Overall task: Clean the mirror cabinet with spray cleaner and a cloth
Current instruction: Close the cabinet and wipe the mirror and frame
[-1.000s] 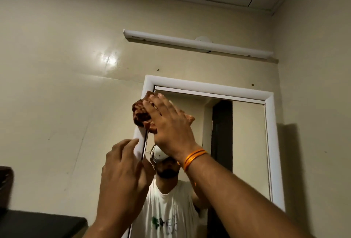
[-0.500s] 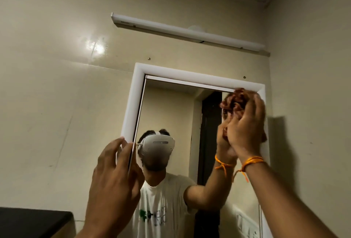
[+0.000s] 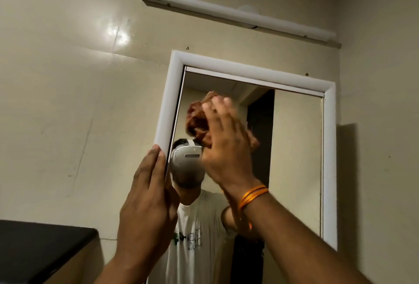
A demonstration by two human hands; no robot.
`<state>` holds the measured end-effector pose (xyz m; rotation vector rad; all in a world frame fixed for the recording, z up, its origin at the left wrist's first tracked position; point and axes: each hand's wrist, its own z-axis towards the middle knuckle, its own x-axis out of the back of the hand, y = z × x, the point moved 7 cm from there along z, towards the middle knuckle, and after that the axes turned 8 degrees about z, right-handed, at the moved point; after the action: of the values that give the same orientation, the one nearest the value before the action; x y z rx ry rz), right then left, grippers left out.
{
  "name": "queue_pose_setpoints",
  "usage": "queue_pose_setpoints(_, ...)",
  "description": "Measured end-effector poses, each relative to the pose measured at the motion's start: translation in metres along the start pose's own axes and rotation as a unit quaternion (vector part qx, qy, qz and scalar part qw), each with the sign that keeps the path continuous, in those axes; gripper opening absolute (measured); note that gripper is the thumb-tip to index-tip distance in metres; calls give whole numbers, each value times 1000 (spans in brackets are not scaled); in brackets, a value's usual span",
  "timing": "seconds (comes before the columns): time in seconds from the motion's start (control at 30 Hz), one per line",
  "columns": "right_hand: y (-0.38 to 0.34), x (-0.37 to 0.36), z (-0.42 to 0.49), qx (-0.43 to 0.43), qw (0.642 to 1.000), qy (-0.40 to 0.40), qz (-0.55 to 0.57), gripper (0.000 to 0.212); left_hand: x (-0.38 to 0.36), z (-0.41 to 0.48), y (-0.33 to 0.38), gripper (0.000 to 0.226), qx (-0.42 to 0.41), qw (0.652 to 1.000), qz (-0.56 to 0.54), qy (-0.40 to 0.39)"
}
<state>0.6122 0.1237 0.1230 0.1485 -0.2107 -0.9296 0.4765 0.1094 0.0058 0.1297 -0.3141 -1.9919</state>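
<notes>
Rust-red cloth (image 3: 196, 120) pressed against the mirror (image 3: 294, 152) by the right hand (image 3: 226, 147), grip open with fingers straight, left hand (image 3: 147, 204) laid flat, grip open, along the left edge of the frame (image 3: 168, 107)

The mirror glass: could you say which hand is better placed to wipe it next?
The right hand: it presses the cloth against the mirror glass. The left hand holds no cloth and rests on the white frame.
</notes>
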Motion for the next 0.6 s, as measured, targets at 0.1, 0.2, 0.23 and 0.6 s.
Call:
queue_pose_setpoints(0.1,-42,-29,-43,96,992,-81,1,73,7,-11,-5,72,55,996,-67,17)
queue_pose_setpoints(0.2,-52,-39,-86,127,984,-122,-10,71,8,-32,-7,71,81,991,-108,22)
queue_pose_setpoints(0.23,-51,-39,-93,138,982,-129,-15,71,6,-39,-6,68,82,991,-108,19)
queue_pose_setpoints(0.6,91,57,-22,-83,994,71,-27,67,-11,-55,-4,84,56,997,-37,-34)
